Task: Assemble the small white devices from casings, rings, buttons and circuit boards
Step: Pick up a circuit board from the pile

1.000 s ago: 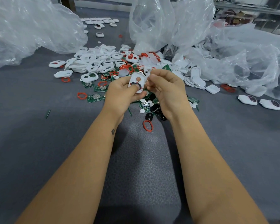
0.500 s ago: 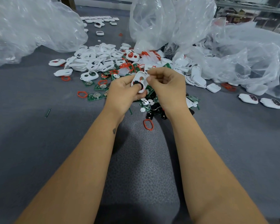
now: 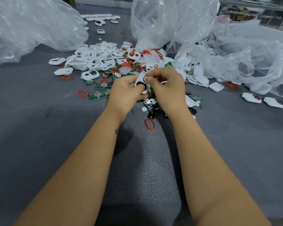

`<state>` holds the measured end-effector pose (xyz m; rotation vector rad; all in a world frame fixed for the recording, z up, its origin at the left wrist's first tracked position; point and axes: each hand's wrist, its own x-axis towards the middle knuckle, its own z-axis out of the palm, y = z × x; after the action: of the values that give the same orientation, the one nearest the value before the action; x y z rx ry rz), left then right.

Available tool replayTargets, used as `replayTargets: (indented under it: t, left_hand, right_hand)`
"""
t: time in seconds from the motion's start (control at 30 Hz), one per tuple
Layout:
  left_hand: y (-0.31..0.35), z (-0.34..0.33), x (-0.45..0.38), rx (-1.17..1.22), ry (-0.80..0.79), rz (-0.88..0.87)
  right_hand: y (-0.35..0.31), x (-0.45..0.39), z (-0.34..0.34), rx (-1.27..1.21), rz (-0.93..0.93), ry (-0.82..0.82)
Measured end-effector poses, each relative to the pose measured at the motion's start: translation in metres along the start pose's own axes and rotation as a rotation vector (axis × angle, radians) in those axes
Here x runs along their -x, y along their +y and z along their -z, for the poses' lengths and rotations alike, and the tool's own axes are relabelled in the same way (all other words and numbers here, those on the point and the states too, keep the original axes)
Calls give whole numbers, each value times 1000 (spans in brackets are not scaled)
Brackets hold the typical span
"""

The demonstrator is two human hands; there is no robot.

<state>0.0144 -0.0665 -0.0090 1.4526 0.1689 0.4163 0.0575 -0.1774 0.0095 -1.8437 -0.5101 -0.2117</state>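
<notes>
My left hand [image 3: 126,91] grips a white casing [image 3: 141,78], thumb pressed on a black button in its lower opening. My right hand [image 3: 166,86] pinches the casing's upper end with thumb and forefinger; what sits under those fingertips is hidden. Behind the hands lies a heap of white casings [image 3: 95,61] mixed with red rings [image 3: 129,65]. Green circuit boards [image 3: 96,95] lie to the left. Black buttons [image 3: 151,114] and small white discs sit under my wrists, and one red ring [image 3: 149,123] lies alone nearest me.
Large clear plastic bags stand at the far left [image 3: 31,25], centre [image 3: 167,22] and right [image 3: 245,51]. Two finished white devices [image 3: 263,100] lie at the right on the grey mat [image 3: 39,136]. More casings sit in rows at the far back [image 3: 101,17].
Both hands have drawn the casing slightly closer together, and my left thumb now covers more of the black button. The right fingertips have closed over the casing's upper opening.
</notes>
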Motion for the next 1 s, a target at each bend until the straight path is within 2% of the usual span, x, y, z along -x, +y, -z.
replayTargets:
  t: [0.23,0.43,0.6,1.0]
  left_hand:
    - [-1,0,0,8,-3,5]
    - [0,0,-1,80,20,30]
    - [1,0,-1,106,23,41]
    - [1,-1,0,51,0,30]
  right_hand:
    - [1,-1,0,12,4,0]
    - [0,-3,3,-262,-81,65]
    - [0,-3,4,-336,-105,28]
    - [0,-1,1,-133,-113,-32]
